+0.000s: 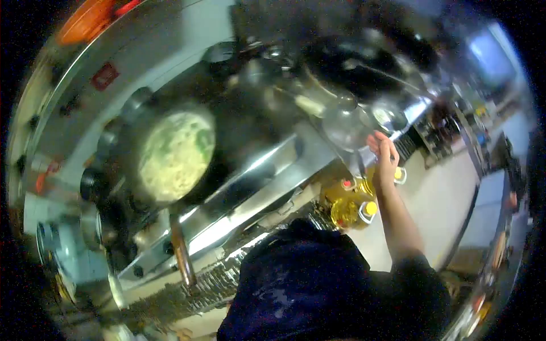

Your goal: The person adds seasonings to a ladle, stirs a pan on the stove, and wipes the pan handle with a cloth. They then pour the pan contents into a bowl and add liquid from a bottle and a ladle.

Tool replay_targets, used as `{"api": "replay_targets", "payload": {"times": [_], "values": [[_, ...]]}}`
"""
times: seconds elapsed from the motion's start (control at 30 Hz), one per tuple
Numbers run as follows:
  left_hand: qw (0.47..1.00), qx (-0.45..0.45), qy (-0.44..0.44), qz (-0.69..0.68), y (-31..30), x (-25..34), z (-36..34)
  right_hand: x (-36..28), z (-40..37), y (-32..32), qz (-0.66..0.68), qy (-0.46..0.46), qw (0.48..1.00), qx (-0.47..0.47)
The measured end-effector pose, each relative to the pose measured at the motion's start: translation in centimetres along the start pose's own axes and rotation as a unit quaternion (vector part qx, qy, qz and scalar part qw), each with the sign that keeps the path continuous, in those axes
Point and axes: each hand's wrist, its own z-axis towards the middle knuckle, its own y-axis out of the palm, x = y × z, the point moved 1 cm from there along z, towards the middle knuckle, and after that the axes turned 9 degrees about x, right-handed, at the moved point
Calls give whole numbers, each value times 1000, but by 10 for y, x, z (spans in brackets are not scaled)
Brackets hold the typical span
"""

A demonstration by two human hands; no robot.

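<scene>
My right hand (384, 161) reaches out to the right of the stove, fingers apart and empty. Its fingertips are at the edge of a round clear lid (346, 126) that rests on the steel counter; the blur hides whether they touch it. At the left a dark pan (122, 170) sits on a burner, holding a round yellow-green pancake (175, 154). The pan's long brown handle (182, 250) points toward me. My left hand is out of sight.
A steel stove front (267, 170) runs diagonally across the view. Yellow oil bottles (351, 207) with red and yellow caps stand on the floor below my right arm. Dark pots (364, 62) sit at the back. Shelves with goods (455, 125) line the far right.
</scene>
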Motion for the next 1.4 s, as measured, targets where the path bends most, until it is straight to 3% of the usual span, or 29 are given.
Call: {"api": "replay_targets", "payload": {"times": [0.1, 0.23, 0.33, 0.37, 0.43, 0.5, 0.57, 0.6, 0.63, 0.7, 0.77, 0.8, 0.9, 1.0, 1.07, 1.23, 1.37, 1.4], "values": [[999, -13, 15, 33, 6, 16, 4, 20, 5, -43, -122, 21, 992, 34], [998, -38, 56, -11, 11, 59, 23, 76, 16, -74, -214, 7, 977, 2], [983, -75, 135, -103, 29, 136, 34, 80, 18, -62, -230, 23, 973, -1], [982, -57, 158, -86, 37, 165, 27, 89, 20, -58, -242, 2, 970, -14], [982, 5, 187, 25, 57, 235, -7, 123, 28, -58, -172, 62, 979, -91], [967, 16, 256, 14, 74, 258, -19, 140, 25, -52, -115, 57, 983, -128], [960, -19, 272, 63, 79, 255, -16, 140, 27, -46, -213, -14, 967, -139], [956, 33, 259, 131, 82, 259, -32, 135, 28, -42, -259, -56, 954, -139], [971, 13, 212, 113, 82, 246, -35, 146, 31, -45, -294, -100, 942, -128], [945, 84, 264, 172, 85, 188, -22, 134, 33, -39, -338, -160, 918, -132], [941, 64, 36, 331, 84, 227, -86, 148, 36, -39, -404, -284, 864, -101], [968, 38, 79, 236, 74, 156, -60, 147, 34, -33, -426, -294, 848, -110], [918, 36, 88, 386, 68, 41, -47, 113, 24, -5, -437, -281, 839, -162], [973, 63, -1, 220, 74, -13, -39, 97, 14, 21, -453, -265, 823, -220], [986, 87, -60, 126, 77, -28, -42, 100, 2, 36, -424, -324, 810, -242], [969, 66, -11, 239, 75, 53, -55, 92, -47, 70, -315, -395, 803, -318], [961, 75, 127, 233, 83, -6, 29, 98, -86, 75, -297, -390, 781, -388], [969, 74, 105, 213, 70, 18, 11, 101, -95, 74, -294, -380, 781, -399]]}}
